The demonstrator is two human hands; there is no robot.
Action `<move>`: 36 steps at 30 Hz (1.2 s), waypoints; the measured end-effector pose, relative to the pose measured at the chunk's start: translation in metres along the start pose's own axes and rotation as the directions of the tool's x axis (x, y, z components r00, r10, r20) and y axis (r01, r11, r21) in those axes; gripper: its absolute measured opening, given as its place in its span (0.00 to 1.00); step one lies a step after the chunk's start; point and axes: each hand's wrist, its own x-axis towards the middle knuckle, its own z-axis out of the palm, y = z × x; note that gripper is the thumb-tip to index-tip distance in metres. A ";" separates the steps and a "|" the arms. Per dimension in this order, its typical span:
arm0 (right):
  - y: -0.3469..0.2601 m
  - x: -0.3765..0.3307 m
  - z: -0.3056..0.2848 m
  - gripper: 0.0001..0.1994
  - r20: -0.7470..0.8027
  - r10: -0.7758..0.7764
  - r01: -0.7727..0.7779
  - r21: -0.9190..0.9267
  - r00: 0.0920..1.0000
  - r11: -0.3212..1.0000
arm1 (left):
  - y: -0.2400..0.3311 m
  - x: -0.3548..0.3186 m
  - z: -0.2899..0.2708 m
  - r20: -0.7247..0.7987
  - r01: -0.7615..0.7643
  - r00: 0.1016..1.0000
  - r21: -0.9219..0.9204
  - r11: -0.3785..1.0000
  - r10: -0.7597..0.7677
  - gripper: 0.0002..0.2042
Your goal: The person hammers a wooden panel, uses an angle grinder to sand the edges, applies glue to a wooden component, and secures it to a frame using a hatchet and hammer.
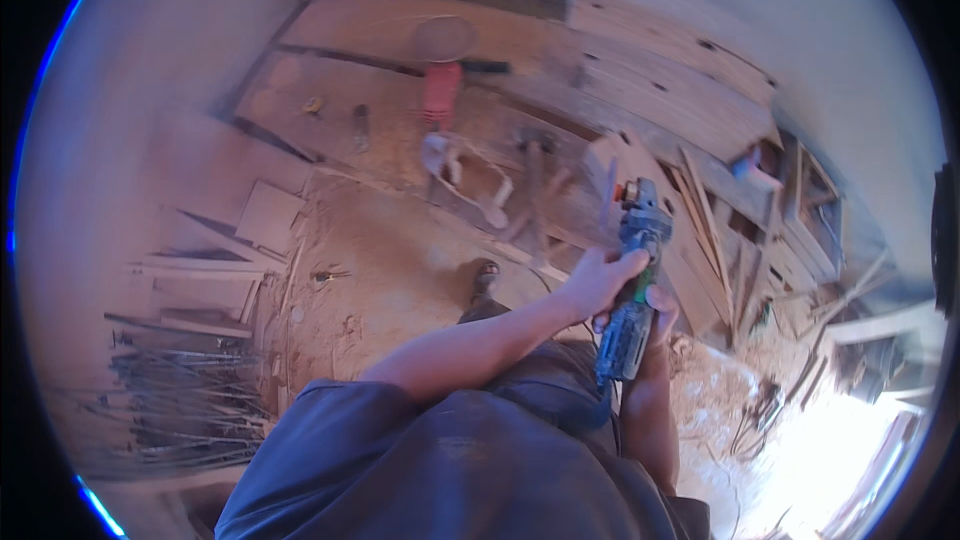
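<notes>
A wooden bench stretches across a dusty workshop, with pale boards along its right side and a heap of dark rods at floor level on the left. Right of centre, in front of a person in a dark shirt, a grinder sits between two bare hands. Its head lies just beyond the fingers, its rear end nearer the wearer. The long axis runs out from the body, leaning slightly right, the head pointing away toward the boards. The left hand wraps the barrel behind the head, thumb on top. The right hand grasps farther back, thumb along the right side, its other fingers mostly hidden.
</notes>
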 end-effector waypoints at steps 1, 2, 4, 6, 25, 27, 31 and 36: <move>0.008 0.013 0.017 0.35 -0.031 0.007 -0.007 -0.011 0.999 1.000 | 0.006 0.001 -0.021 -0.009 -0.025 1.000 0.033 0.999 0.025 0.22; 0.016 0.027 0.037 0.35 -0.009 0.030 -0.030 -0.013 1.000 0.999 | 0.010 0.002 -0.044 -0.018 -0.048 0.999 0.069 0.996 0.050 0.22; 0.020 0.050 0.071 0.36 0.003 0.057 -0.057 -0.040 0.998 0.998 | 0.029 0.004 -0.078 0.029 -0.086 0.996 0.062 0.994 0.085 0.22; 0.037 0.083 0.088 0.39 0.089 0.117 -0.116 -0.017 0.989 0.993 | 0.048 -0.006 -0.125 0.092 -0.112 0.990 0.007 0.994 0.111 0.22; 0.167 0.180 0.094 0.21 0.173 -0.343 0.025 -0.918 0.923 -0.396 | 0.075 0.026 -0.418 -0.640 -0.126 0.751 0.100 0.987 0.161 0.14; 0.179 0.193 0.083 0.19 0.203 -0.257 0.032 -0.838 0.945 -0.545 | 0.071 0.050 -0.434 -0.668 -0.083 0.731 0.117 0.990 0.141 0.13; 0.180 0.217 0.095 0.16 0.069 -0.148 -0.037 -0.790 0.987 -0.612 | 0.054 0.092 -0.473 -0.754 0.073 0.639 0.251 0.965 0.148 0.15; 0.149 0.236 0.120 0.09 0.045 -0.061 -0.010 -0.719 0.997 -0.695 | 0.039 0.133 -0.493 -0.818 0.317 0.516 0.457 0.831 0.254 0.26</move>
